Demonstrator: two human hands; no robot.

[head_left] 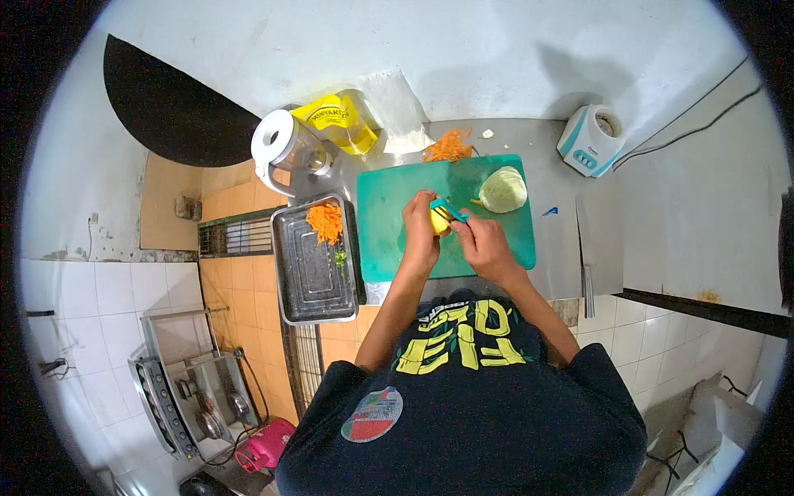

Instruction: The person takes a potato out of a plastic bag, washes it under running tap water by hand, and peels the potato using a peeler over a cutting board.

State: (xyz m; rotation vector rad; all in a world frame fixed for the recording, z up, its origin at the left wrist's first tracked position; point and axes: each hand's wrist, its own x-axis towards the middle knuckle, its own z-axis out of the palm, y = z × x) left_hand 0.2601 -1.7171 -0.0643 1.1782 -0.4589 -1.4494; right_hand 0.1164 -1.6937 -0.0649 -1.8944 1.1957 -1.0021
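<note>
Over the green cutting board point(385, 248), my left hand point(418, 221) is closed around a small yellow vegetable point(437, 221), probably a potato, partly hidden by the fingers. My right hand point(484, 246) grips a teal peeler point(449, 209), whose head lies against the vegetable's surface. A pale green cabbage point(503, 191) rests at the board's upper right, stalk towards my hands. Behind the board's far edge is a heap of orange peelings point(449, 146).
Left of the board stands a metal tray point(285, 273) with shredded carrot point(325, 221) and chopped greens point(340, 258). A blender jug point(285, 147) and yellow pouch point(341, 122) are behind it. To the right lie a knife point(586, 260) and the blender base point(592, 142).
</note>
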